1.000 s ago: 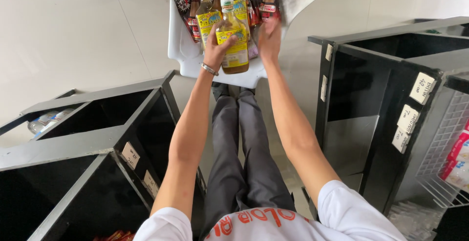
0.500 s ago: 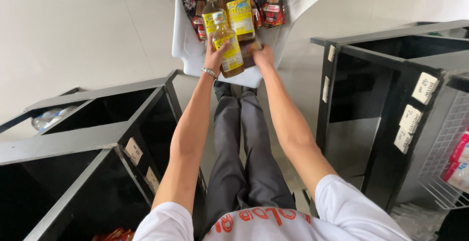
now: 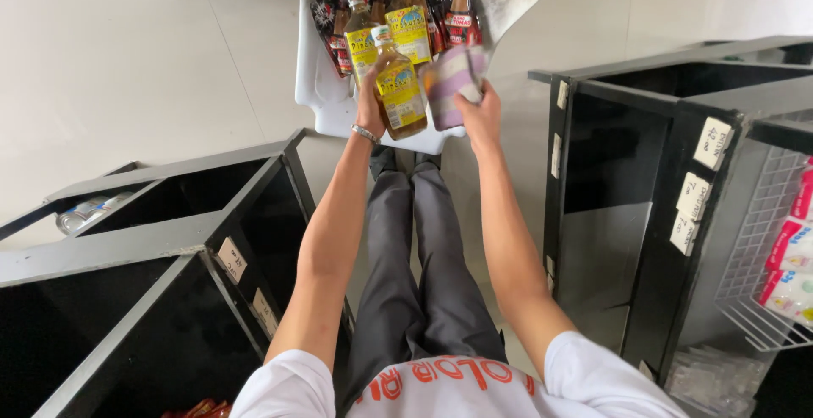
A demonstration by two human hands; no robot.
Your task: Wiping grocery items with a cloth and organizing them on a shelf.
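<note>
A white tray (image 3: 322, 88) rests ahead of my legs and holds several amber bottles with yellow labels and dark pouches (image 3: 453, 3). My left hand (image 3: 370, 111) grips the nearest yellow-labelled bottle (image 3: 398, 88) by its lower side. My right hand (image 3: 478, 113) holds a purple-and-white packet (image 3: 453, 88) lifted just right of that bottle. Two more bottles (image 3: 406, 20) stand behind it on the tray.
Black shelf bins stand on both sides: a low one at my left (image 3: 169, 240) with a clear bottle (image 3: 85, 212) inside, a taller one at my right (image 3: 644, 172) with paper tags. A wire basket (image 3: 762, 274) with pink packets hangs at far right.
My right hand has left the tray's right side and now holds up a purple-and-white packet. My left hand has stayed on the front bottle, which has shifted slightly toward me.
</note>
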